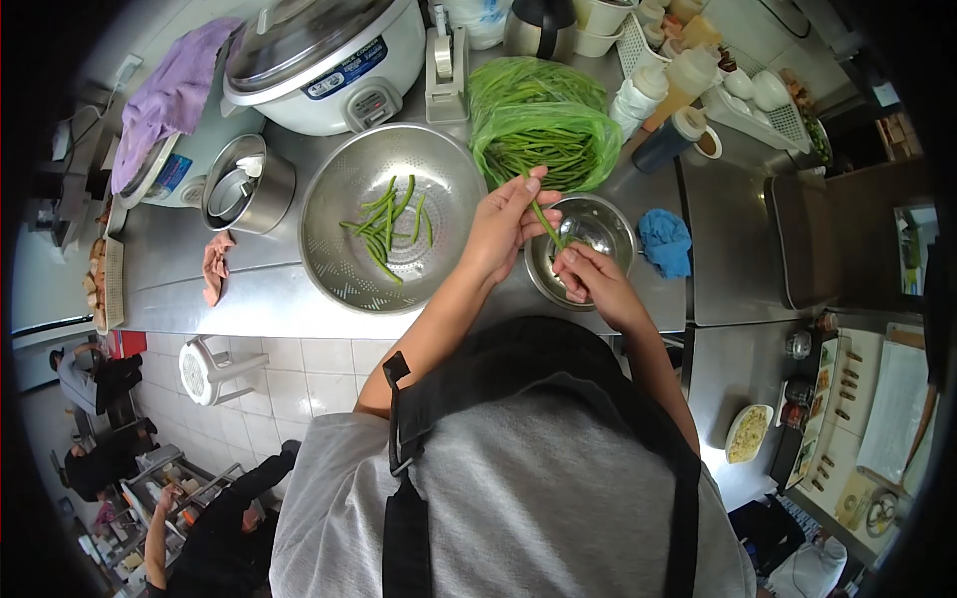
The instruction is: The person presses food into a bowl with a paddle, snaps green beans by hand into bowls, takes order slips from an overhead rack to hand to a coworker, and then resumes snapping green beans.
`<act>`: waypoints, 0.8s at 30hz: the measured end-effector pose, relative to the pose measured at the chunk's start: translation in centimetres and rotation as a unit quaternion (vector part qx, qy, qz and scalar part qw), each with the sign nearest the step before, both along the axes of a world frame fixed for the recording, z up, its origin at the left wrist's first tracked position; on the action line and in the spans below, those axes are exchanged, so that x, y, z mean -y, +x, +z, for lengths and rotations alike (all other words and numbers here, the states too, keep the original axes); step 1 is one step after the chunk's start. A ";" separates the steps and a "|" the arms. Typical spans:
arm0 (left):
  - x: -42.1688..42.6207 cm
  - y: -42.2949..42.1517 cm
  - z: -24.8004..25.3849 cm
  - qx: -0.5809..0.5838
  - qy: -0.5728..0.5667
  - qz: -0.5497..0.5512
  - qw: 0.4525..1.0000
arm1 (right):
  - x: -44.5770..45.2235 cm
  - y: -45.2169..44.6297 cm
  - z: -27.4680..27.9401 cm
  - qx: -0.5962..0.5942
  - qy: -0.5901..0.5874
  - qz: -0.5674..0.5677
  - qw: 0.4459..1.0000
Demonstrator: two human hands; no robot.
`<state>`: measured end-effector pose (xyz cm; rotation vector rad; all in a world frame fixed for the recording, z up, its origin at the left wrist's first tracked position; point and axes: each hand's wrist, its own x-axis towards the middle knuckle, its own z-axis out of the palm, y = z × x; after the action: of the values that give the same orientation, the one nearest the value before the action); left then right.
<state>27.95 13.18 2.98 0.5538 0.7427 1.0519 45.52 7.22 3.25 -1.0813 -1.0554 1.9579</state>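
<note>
A green bean (543, 219) is stretched between my two hands, above a small metal bowl (620, 231). My left hand (510, 221) pinches its upper part, and my right hand (588, 272) has its fingers closed on the lower end. To the left, a large steel colander (334, 254) holds several green beans (391, 224). Just beyond my hands, a green plastic bag (528, 85) lies open, full of long green beans (543, 154). What lies in the bottom of the small bowl is partly hidden by my hands.
A rice cooker (329, 60), a tape dispenser (447, 80) and a steel pot (274, 184) stand at the back left. Blue cloth (665, 242) lies right of the bowl; sauce bottles (670, 140) stand behind. Several people (219, 528) are at lower left, near a white stool (204, 372).
</note>
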 end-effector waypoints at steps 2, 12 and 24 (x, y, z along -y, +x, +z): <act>0.4 -0.4 -0.4 0.011 -0.014 0.008 1.000 | 0.0 -0.3 -0.5 -0.007 0.032 -0.013 0.999; 1.8 1.9 -2.8 -0.049 0.025 -0.038 0.998 | -0.1 -2.6 3.0 0.230 0.333 0.025 0.914; -1.1 -10.0 -0.3 -0.722 0.261 0.122 0.630 | -8.3 2.1 1.5 0.423 0.410 -0.055 0.806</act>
<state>17.96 14.26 2.65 1.9622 1.9741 0.8908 47.60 15.52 4.74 -1.4227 -1.9807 0.6479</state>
